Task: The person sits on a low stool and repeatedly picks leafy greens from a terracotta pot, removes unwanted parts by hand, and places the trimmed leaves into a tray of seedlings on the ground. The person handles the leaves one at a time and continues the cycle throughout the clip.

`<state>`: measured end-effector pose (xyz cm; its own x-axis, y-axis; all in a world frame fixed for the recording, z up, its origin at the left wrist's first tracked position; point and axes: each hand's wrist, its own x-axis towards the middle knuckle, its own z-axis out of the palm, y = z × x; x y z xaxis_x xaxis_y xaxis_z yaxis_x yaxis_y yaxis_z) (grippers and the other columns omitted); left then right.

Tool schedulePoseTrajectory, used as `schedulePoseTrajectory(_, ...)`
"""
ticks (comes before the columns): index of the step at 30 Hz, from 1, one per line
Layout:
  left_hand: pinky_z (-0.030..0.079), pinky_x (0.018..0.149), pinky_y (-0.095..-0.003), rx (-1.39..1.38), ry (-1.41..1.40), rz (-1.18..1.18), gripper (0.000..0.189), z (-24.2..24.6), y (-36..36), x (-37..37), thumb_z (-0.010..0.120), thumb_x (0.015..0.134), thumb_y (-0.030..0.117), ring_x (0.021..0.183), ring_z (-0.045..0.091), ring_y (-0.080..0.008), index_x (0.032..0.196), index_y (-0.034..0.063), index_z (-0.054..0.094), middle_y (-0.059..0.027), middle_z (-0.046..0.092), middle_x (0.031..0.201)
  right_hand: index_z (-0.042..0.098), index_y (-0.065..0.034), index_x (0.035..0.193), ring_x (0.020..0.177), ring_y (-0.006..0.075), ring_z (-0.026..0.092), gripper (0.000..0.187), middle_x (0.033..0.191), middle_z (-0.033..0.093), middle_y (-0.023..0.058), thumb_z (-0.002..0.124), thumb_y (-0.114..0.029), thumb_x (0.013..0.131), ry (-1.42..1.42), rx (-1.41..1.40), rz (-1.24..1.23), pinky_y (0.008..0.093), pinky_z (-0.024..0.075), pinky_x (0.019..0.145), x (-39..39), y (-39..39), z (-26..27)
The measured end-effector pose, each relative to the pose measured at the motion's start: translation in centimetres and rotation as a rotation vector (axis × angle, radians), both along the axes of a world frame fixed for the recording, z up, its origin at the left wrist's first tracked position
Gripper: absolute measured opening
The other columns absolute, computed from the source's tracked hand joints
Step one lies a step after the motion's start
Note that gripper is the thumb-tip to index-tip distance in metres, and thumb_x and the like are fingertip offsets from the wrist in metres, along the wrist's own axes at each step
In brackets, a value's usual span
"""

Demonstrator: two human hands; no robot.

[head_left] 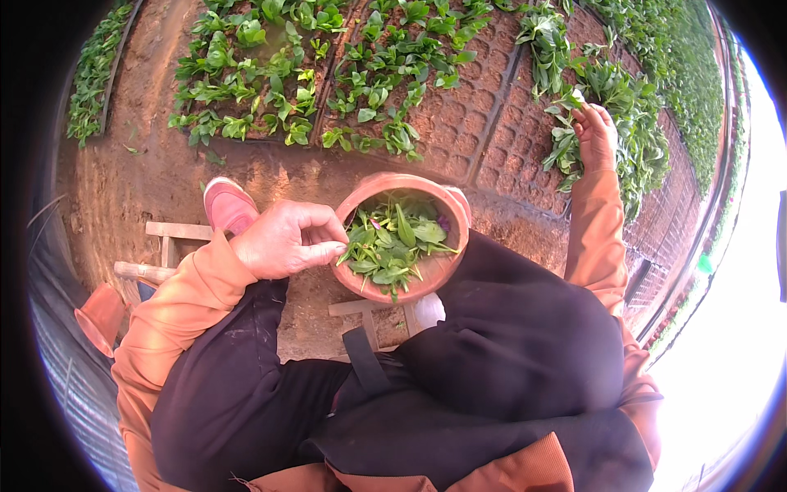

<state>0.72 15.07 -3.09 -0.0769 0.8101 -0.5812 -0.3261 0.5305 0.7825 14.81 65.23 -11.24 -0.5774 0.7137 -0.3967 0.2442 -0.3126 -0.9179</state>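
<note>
A round terracotta-coloured pot (452, 270) stands between my knees, with picked green leaves (393, 243) and a few purple petals inside. My left hand (295, 240) is at the pot's left rim, thumb and forefinger pinched together near the leaves; whether anything is between them cannot be told. My right hand (595, 132) reaches out at the upper right, its fingertips closed at a small whitish thing beside leafy plants (627, 104). Leafy seedlings (393, 67) grow in dark cell trays in front of me.
Seedling trays (458, 123) filled with brown soil lie on the ground ahead. To the left are a wooden frame (178, 230) and a tipped orange pot (101, 317). Wooden slats (369, 323) show below the central pot. A dense green bed (688, 74) runs along the far right.
</note>
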Motion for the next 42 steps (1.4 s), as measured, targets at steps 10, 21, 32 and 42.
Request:
schedulePoseTrajectory(10,0.044,0.058,-0.0197,0.031,0.107,-0.036,0.013,0.1,0.1,0.0,0.066,0.084,0.01,0.066,0.055,-0.0031,0.093,0.0027,0.063,0.0019,0.063,0.077,0.053,-0.0031,0.114,0.079,0.0124,0.06,0.033,0.096,0.062,0.0053,0.06,0.001,0.081,0.241,-0.296,0.219,0.0225,0.0498,0.066,-1.6,-6.1,1.0)
schedulePoseTrajectory(21,0.048,0.065,-0.0237,-0.014,0.066,-0.031,0.013,0.1,0.3,-0.1,0.066,0.082,0.012,0.071,0.058,-0.0061,0.092,0.0027,0.063,-0.0009,0.063,0.078,0.065,-0.0016,0.088,0.072,0.0099,0.063,0.019,0.081,0.067,0.0057,0.073,-0.008,0.072,-0.195,0.482,0.648,0.0232,0.0504,0.069,-6.3,-16.1,-0.5)
schedulePoseTrajectory(32,0.042,0.054,-0.0176,0.039,0.067,0.013,0.011,0.0,-0.1,0.0,0.066,0.084,0.008,0.062,0.051,-0.0006,0.093,0.0021,0.064,0.0036,0.061,0.075,0.066,-0.0063,0.085,0.078,0.0273,0.063,0.019,0.085,0.064,0.0107,0.067,-0.017,0.069,-0.283,0.905,0.791,0.0346,0.0503,0.072,-8.6,-17.8,-2.6)
schedulePoseTrajectory(42,0.048,0.067,-0.0219,-0.055,0.037,-0.035,0.013,0.5,0.3,-0.3,0.066,0.083,0.011,0.075,0.06,-0.0065,0.093,0.0019,0.063,-0.0011,0.064,0.08,0.065,-0.0079,0.085,0.074,0.0267,0.06,0.018,0.082,0.06,0.01,0.067,-0.015,0.068,-0.317,0.935,0.898,0.0354,0.0487,0.07,-8.9,-18.1,-3.1)
